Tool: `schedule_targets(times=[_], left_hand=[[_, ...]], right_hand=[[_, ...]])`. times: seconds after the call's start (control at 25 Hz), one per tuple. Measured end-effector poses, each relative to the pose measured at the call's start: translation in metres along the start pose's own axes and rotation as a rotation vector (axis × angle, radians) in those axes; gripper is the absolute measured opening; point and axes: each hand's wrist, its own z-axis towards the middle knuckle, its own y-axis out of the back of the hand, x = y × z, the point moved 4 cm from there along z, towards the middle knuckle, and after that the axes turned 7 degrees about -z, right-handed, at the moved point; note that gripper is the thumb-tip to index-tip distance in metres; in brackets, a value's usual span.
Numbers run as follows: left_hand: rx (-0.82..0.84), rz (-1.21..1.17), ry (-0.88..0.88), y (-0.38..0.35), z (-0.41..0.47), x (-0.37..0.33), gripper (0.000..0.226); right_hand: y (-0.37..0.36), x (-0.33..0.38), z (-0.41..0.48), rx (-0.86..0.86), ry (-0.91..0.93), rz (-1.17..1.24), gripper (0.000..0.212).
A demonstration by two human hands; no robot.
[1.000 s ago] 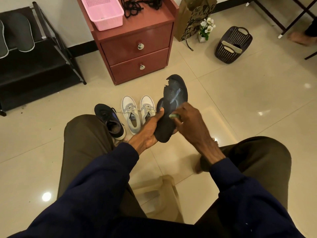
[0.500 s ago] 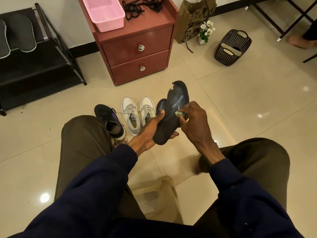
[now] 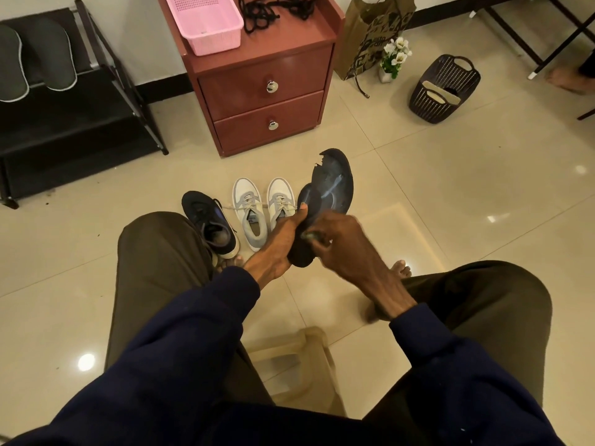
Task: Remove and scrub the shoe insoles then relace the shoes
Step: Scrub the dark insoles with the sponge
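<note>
My left hand (image 3: pixel 280 244) grips a dark, torn insole (image 3: pixel 331 188) from beneath, thumb on its left edge, toe end pointing away from me. My right hand (image 3: pixel 338 246) presses a small greenish scrubbing pad (image 3: pixel 307 235) against the insole's heel half; the hand is motion-blurred. A whitish smear streaks the upper part of the insole. On the floor behind stand a pair of grey-white laced sneakers (image 3: pixel 262 210) and one dark sneaker (image 3: pixel 211 222). Black laces (image 3: pixel 273 9) lie on the red cabinet. Two grey insoles (image 3: pixel 32 59) rest on the black rack.
The red two-drawer cabinet (image 3: pixel 267 91) holds a pink basket (image 3: pixel 207 20). A black shoe rack (image 3: pixel 64 123) stands at left. A dark plastic basket (image 3: pixel 442 88), a paper bag (image 3: pixel 373 33) and a flower pot (image 3: pixel 392 59) sit at right. A beige stool (image 3: pixel 296 368) is between my knees.
My right hand has slid the pad down the insole toward its heel. The insole has tilted slightly more upright in my left hand.
</note>
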Motion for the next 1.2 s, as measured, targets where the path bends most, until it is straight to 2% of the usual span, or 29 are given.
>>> schedule_targets(times=[0.08,0.24,0.28,0.44,0.48,0.6,0.68,0.84,0.92,1.04,1.12,1.2], left_hand=[[-0.007,0.012,0.004,0.001,0.001,0.002,0.049],[0.072,0.022,-0.001,-0.005,0.003,0.002,0.056],[0.065,0.032,-0.005,-0.006,0.002,0.002,0.055],[-0.020,0.094,-0.028,0.000,0.003,0.002,0.049],[-0.011,0.099,-0.026,0.000,0.004,0.003,0.048],[0.031,0.068,-0.014,-0.005,0.003,0.003,0.047],[0.045,0.085,-0.014,-0.007,0.002,0.002,0.049],[-0.032,0.095,-0.036,0.001,0.003,0.004,0.050],[-0.013,0.087,-0.034,-0.001,0.003,0.004,0.048],[0.035,0.084,-0.018,-0.007,0.003,0.003,0.045],[0.004,0.073,-0.021,-0.005,0.003,0.002,0.044],[-0.030,0.075,-0.028,0.000,0.004,0.004,0.047]], right_hand=[[-0.004,0.009,-0.002,0.077,0.073,0.026,0.007],[0.019,-0.039,-0.004,-0.155,-0.235,-0.156,0.009],[0.019,-0.038,-0.006,-0.165,-0.240,-0.158,0.009],[-0.002,0.016,-0.008,0.082,0.045,-0.037,0.007],[-0.001,0.016,-0.007,0.089,0.054,-0.065,0.006],[0.018,-0.024,-0.001,-0.101,-0.160,-0.208,0.009],[0.020,-0.035,-0.004,-0.138,-0.250,-0.190,0.010],[-0.004,0.011,-0.006,0.103,0.022,-0.035,0.007],[0.001,0.002,-0.002,0.058,-0.013,-0.092,0.008],[0.016,-0.033,-0.002,-0.138,-0.232,-0.190,0.011],[0.010,-0.025,-0.003,-0.123,-0.185,-0.110,0.010],[-0.003,0.002,-0.005,0.035,-0.024,-0.002,0.009]])
